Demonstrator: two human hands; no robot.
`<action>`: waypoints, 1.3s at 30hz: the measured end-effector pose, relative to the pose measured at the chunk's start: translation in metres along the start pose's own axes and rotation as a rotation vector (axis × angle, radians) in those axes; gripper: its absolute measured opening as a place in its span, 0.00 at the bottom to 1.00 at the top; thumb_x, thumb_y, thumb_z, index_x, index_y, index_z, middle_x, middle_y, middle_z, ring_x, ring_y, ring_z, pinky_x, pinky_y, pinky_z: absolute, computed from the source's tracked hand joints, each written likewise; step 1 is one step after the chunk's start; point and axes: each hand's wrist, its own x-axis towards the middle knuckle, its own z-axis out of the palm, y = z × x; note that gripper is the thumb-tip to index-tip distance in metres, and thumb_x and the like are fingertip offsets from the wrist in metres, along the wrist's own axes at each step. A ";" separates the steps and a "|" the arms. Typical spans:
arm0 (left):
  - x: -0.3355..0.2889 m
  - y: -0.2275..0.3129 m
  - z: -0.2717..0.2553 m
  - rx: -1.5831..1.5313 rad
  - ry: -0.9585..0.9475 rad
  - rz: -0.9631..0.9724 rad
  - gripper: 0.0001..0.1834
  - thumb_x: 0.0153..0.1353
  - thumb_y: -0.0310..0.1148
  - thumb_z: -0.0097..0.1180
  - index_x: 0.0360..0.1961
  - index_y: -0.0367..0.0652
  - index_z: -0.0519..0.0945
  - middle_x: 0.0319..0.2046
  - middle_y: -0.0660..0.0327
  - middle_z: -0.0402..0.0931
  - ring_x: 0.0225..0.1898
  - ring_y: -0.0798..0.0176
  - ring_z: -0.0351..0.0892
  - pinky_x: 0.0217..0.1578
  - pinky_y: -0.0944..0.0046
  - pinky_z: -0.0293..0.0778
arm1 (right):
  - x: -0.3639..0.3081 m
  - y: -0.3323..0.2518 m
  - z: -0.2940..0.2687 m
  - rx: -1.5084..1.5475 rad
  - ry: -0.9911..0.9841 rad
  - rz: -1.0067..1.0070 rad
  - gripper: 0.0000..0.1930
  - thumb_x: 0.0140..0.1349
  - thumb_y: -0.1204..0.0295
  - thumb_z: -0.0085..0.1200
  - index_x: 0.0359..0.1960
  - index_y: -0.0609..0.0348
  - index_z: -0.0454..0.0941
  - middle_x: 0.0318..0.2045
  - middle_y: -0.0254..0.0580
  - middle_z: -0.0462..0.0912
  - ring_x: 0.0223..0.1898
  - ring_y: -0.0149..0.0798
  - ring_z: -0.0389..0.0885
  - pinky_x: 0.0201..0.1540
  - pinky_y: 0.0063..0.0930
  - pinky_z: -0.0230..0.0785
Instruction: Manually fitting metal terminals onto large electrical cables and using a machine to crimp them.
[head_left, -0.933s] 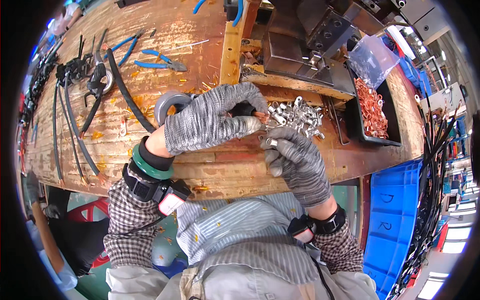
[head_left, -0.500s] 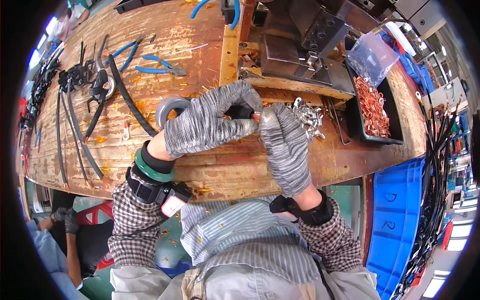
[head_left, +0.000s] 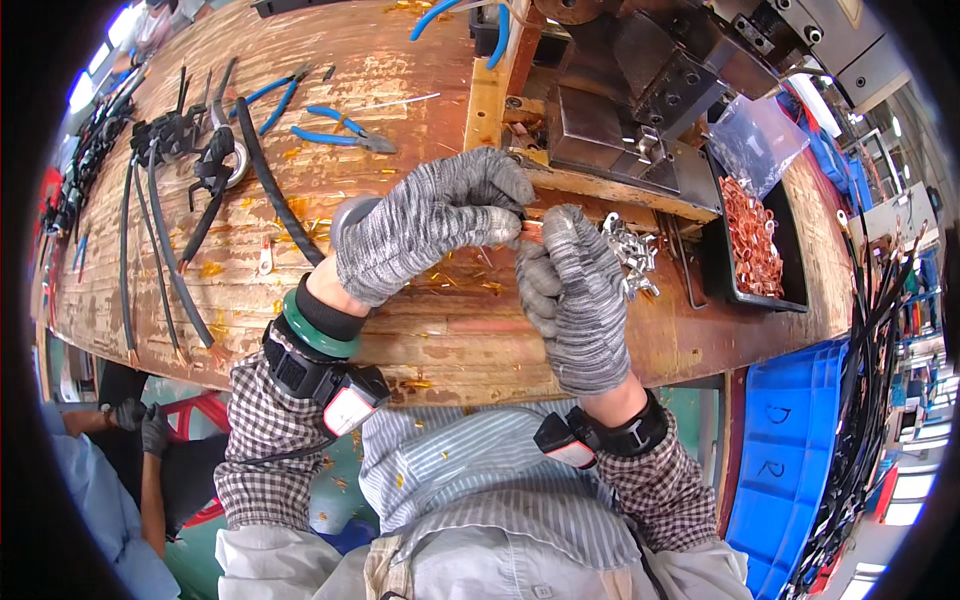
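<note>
Right hand [head_left: 576, 305]: moved farther, to my copper-ended cable [head_left: 532, 233] — can't tell its grip
Left hand [head_left: 430, 228]: pinching it, copper showing
Silver lugs [head_left: 632, 258]: loose right — seemingly unused

Saw the person's left hand [head_left: 415, 230] angled rightward, fingers curled toward the thumb. Right hand [head_left: 580, 315] pointed upward, fingers bent inward, tips near the left's. Left forearm [head_left: 272, 445] and right forearm [head_left: 665, 485] slanted inward, wrists well apart.
</note>
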 end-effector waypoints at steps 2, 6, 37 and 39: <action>-0.001 0.003 0.001 -0.025 0.015 0.005 0.13 0.52 0.32 0.57 0.38 0.41 0.73 0.33 0.65 0.72 0.38 0.70 0.70 0.42 0.70 0.66 | 0.002 -0.001 0.000 -0.008 -0.017 0.005 0.10 0.62 0.61 0.48 0.30 0.53 0.71 0.12 0.23 0.63 0.09 0.19 0.55 0.09 0.13 0.45; -0.001 0.008 -0.001 -0.074 0.034 -0.049 0.15 0.50 0.33 0.60 0.38 0.41 0.73 0.33 0.66 0.72 0.38 0.72 0.70 0.41 0.71 0.66 | 0.006 -0.003 0.003 -0.017 -0.069 -0.007 0.11 0.63 0.61 0.46 0.29 0.54 0.70 0.10 0.23 0.58 0.07 0.19 0.51 0.08 0.14 0.42; 0.005 -0.017 0.011 0.595 -0.086 0.309 0.08 0.54 0.29 0.55 0.36 0.40 0.77 0.32 0.59 0.76 0.36 0.59 0.75 0.38 0.64 0.70 | -0.028 -0.016 -0.080 -1.108 -0.233 -0.365 0.07 0.52 0.80 0.49 0.32 0.60 0.77 0.30 0.44 0.78 0.33 0.44 0.76 0.39 0.30 0.69; 0.004 -0.023 0.011 0.674 -0.077 0.354 0.08 0.54 0.29 0.55 0.36 0.40 0.77 0.33 0.59 0.76 0.36 0.58 0.75 0.39 0.63 0.70 | -0.032 -0.011 -0.078 -1.106 -0.163 -0.406 0.07 0.51 0.78 0.52 0.33 0.60 0.78 0.30 0.44 0.79 0.32 0.43 0.77 0.38 0.30 0.69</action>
